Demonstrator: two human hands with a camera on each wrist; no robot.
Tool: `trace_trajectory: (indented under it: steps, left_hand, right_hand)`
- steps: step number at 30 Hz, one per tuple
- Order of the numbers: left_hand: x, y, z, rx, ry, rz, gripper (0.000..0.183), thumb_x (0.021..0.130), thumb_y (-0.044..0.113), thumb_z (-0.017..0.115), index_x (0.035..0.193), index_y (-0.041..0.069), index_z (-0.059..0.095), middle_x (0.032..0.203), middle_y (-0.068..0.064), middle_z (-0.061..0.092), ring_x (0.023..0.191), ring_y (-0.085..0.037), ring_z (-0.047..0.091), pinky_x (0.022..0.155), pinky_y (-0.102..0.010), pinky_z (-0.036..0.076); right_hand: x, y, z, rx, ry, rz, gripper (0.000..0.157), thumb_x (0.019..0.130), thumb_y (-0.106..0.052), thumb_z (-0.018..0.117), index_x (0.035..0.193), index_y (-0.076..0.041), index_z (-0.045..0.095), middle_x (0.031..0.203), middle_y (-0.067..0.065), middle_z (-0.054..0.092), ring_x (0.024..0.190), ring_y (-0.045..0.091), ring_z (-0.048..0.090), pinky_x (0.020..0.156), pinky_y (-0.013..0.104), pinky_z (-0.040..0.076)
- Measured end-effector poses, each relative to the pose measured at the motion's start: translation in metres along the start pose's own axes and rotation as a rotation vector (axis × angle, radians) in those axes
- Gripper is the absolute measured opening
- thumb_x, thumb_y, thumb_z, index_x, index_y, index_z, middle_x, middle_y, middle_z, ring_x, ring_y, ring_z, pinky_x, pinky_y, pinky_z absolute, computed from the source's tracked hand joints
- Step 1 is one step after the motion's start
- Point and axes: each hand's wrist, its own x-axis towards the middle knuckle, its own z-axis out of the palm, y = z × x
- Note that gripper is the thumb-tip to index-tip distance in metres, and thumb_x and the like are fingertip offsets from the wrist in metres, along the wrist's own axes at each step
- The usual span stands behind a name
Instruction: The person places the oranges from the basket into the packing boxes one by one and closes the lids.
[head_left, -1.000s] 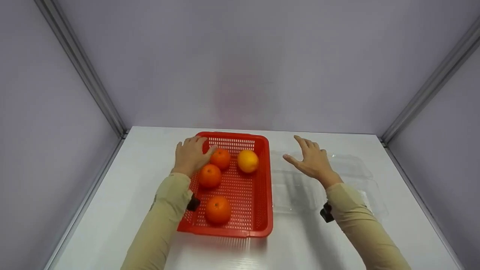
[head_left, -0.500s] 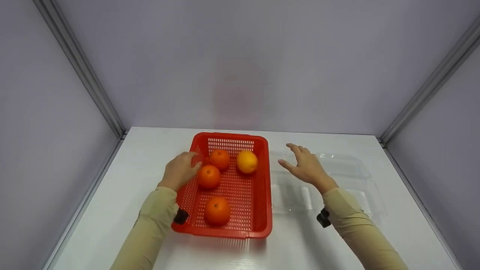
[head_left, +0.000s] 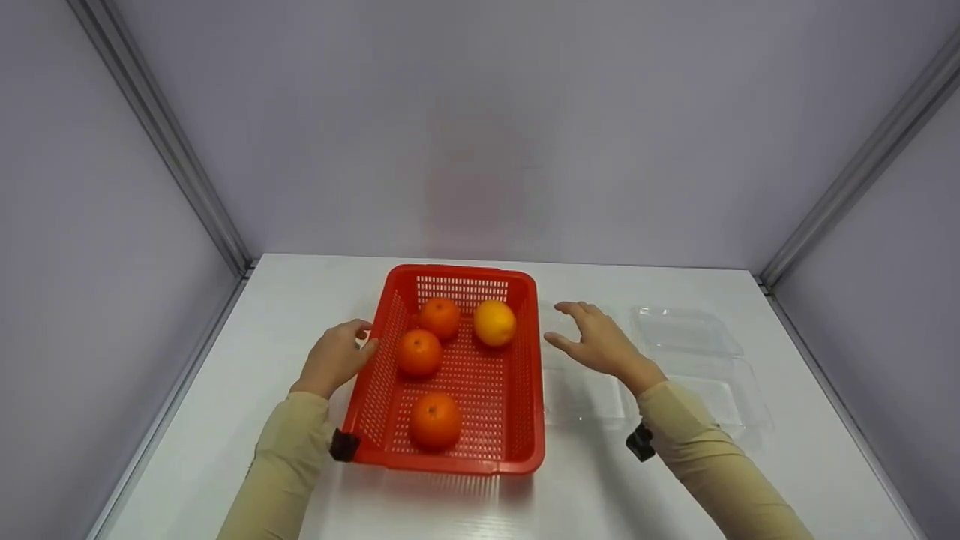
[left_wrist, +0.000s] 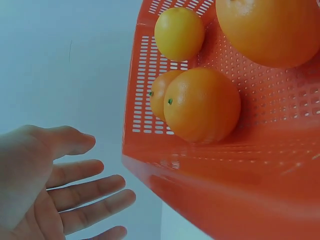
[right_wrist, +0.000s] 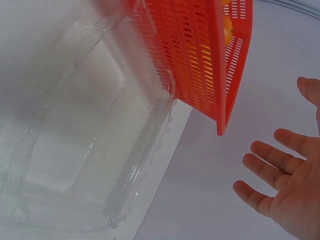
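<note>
Pale, smooth wall panels [head_left: 480, 135] meet at metal corner posts [head_left: 169, 142] around a glossy white table [head_left: 202, 420]. From the head view, a red plastic basket [head_left: 531, 375], rectangular with rounded corners and a perforated floor, sits near the middle. It holds three round, dimpled oranges [head_left: 436, 421] and one yellower fruit [head_left: 494, 324]. Just beside the basket's left rim is the left hand [head_left: 336, 358], its fingers gently bent; a black wrist block [head_left: 345, 445] covers the near-left corner. Over clear plastic trays [head_left: 690, 330] (thin enough to show the white beneath) hangs the right hand [head_left: 600, 346], thumb and fingers spread, blocking sight of part of them. Beige sleeves [head_left: 289, 442] reach the wrists.

Through the left wrist view, the left hand's fingers are spaced apart, clear of the basket's slotted wall; the nearest orange is cut off by the picture's edge.

Right wrist view: the right hand is loosely spread and holds nothing. A transparent tray with ridged, crinkled edges lies against the basket, whose slotted side partly screens the fruit.
</note>
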Motion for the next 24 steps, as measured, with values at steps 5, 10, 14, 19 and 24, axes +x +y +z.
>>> trace_trajectory:
  steps: [5, 10, 14, 19, 24]
  left_hand:
    - [-0.004, -0.008, 0.001, -0.035, -0.068, -0.035, 0.037, 0.089, 0.015, 0.056, 0.119, -0.008, 0.053, 0.090, -0.015, 0.063, 0.074, -0.022, 0.058, 0.069, -0.039, 0.050]
    - [-0.009, -0.013, 0.003, -0.065, -0.127, -0.085, 0.037, 0.088, 0.016, 0.057, 0.114, -0.011, 0.054, 0.085, -0.014, 0.061, 0.071, -0.020, 0.056, 0.065, -0.037, 0.049]
    - [-0.012, -0.017, 0.005, -0.086, -0.161, -0.110, 0.036, 0.089, 0.018, 0.056, 0.110, -0.012, 0.057, 0.090, -0.017, 0.061, 0.075, -0.021, 0.058, 0.067, -0.037, 0.050]
    - [-0.013, -0.026, 0.008, -0.176, -0.186, -0.112, 0.035, 0.092, 0.020, 0.054, 0.108, -0.011, 0.058, 0.083, -0.014, 0.063, 0.064, -0.017, 0.058, 0.059, -0.031, 0.050]
    - [-0.012, -0.033, 0.012, -0.300, -0.217, -0.129, 0.032, 0.093, 0.020, 0.052, 0.103, -0.009, 0.061, 0.078, -0.009, 0.063, 0.061, -0.012, 0.057, 0.058, -0.027, 0.049]
  right_hand:
    - [0.000, -0.007, 0.004, 0.026, -0.027, -0.018, 0.056, 0.087, -0.040, 0.059, 0.126, 0.000, 0.050, 0.123, 0.015, 0.054, 0.111, 0.031, 0.051, 0.093, 0.047, 0.041]
    - [-0.002, -0.015, 0.009, 0.051, -0.062, -0.032, 0.054, 0.086, -0.038, 0.060, 0.123, 0.000, 0.052, 0.119, 0.015, 0.056, 0.108, 0.030, 0.054, 0.090, 0.046, 0.044]
    - [-0.002, -0.020, 0.013, 0.059, -0.085, -0.059, 0.054, 0.087, -0.041, 0.059, 0.121, 0.000, 0.053, 0.119, 0.015, 0.057, 0.107, 0.029, 0.054, 0.091, 0.044, 0.044]
    - [-0.001, -0.026, 0.017, 0.063, -0.098, -0.099, 0.052, 0.087, -0.041, 0.058, 0.119, 0.001, 0.054, 0.118, 0.015, 0.057, 0.106, 0.030, 0.054, 0.091, 0.044, 0.044]
    - [-0.001, -0.031, 0.020, 0.058, -0.108, -0.132, 0.050, 0.088, -0.041, 0.057, 0.117, 0.000, 0.055, 0.116, 0.014, 0.059, 0.106, 0.028, 0.055, 0.092, 0.043, 0.044]
